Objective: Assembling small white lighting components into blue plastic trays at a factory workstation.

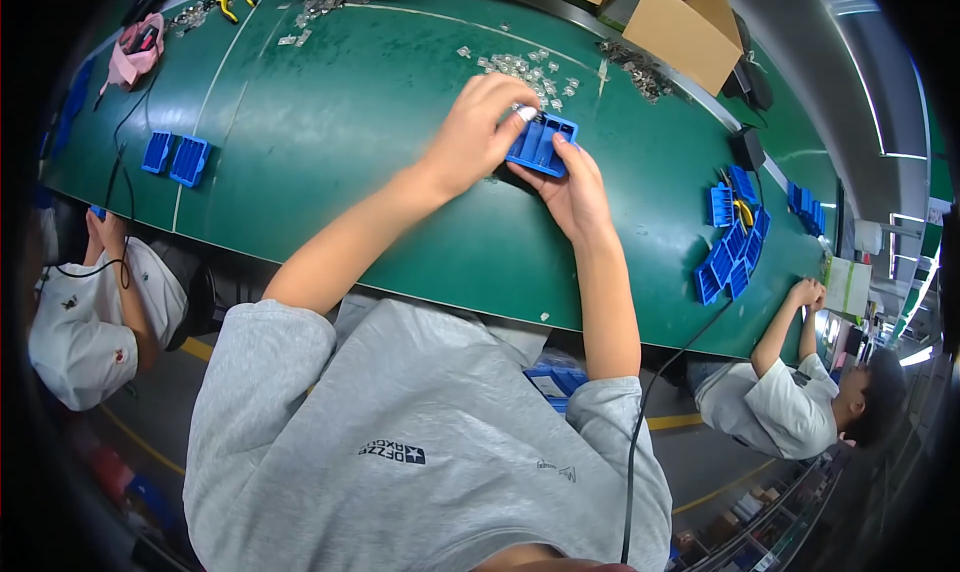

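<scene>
My right hand (578,194) grips a blue plastic case (535,153) with long open compartments, its thumb over the right edge and its fingers underneath. The case is tilted above the green table. My left hand (478,122) is at the case's far left corner, fingers and thumb pinched together; whatever is between them is too small and hidden to make out. Just beyond the case lies a loose pile of small clear and metal pieces (520,67).
Blue cases (735,247) with yellow pliers lie at right, and two more (190,161) at left. Dark metal pieces (640,72) and a cardboard box (680,32) stand at the far edge. A black cable (640,422) runs beside my right arm. People sit at both sides.
</scene>
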A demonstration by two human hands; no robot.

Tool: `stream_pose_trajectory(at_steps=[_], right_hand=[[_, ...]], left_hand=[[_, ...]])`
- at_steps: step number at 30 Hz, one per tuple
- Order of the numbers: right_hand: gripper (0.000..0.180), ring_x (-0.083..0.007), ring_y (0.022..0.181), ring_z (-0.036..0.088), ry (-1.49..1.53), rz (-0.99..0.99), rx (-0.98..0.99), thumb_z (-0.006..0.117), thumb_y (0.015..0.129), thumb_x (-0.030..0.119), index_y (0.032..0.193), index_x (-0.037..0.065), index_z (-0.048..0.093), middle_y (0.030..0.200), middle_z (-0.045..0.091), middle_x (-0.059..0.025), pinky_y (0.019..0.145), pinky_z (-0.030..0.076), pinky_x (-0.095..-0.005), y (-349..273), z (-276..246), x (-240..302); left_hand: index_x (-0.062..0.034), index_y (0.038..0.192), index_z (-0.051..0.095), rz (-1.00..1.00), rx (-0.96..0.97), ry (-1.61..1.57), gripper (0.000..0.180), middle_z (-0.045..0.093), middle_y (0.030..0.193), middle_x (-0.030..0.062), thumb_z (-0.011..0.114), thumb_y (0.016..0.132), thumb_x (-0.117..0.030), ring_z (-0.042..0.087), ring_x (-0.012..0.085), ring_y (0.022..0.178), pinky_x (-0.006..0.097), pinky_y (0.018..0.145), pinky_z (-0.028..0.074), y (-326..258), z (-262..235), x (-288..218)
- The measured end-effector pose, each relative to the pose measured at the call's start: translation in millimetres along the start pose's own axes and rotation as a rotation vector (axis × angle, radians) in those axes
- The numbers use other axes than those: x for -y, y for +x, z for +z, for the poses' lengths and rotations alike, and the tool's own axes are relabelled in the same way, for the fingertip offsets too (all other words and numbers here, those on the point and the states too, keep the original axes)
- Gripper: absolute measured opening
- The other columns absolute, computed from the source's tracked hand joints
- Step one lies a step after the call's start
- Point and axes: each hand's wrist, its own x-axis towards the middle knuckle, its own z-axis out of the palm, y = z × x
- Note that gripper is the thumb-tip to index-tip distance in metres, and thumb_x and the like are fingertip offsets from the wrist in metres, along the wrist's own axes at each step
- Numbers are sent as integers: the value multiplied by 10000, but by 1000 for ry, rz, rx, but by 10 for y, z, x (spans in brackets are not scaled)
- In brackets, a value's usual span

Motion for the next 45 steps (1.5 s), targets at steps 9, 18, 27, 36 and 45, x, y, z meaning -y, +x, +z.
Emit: stream_pose_trajectory(at_steps=[9,18,27,36,45], right_hand=[[335,-256,1068,609,-65,83,59,495,976,214,1180,-52,500,1151,592,-166,952,524,-468,-24,61,-71],[346,-245,1059,613,-71,74,81,508,974,233,1174,-50,508,1138,600,-156,951,519,-451,-30,72,-79],[354,-241,1063,612,-137,52,89,508,977,245,1191,-38,502,1145,596,-148,954,518,-449,-26,68,-101],[357,-233,1045,611,-106,76,88,481,984,235,1217,-35,484,1149,579,-143,904,557,-464,-48,73,-16],[411,-233,915,658,-133,24,-17,409,1010,308,1209,-42,487,1066,614,-160,734,610,-418,-37,108,-86]], left_hand=[[-20,977,610,45,66,84,143,596,1011,109,593,838,8,552,296,975,380,854,453,-81,70,47],[-44,950,602,33,105,77,131,588,980,93,578,823,-20,551,302,973,399,845,458,-78,71,29],[-28,952,598,24,101,116,133,593,956,98,583,820,-16,573,299,932,393,788,489,-99,86,6],[-17,1005,613,-112,222,-58,162,608,965,127,574,862,-83,607,314,888,382,775,498,-73,39,109],[-12,1004,634,-158,235,-69,194,596,978,136,603,864,-142,607,297,889,364,773,499,-75,27,18]])
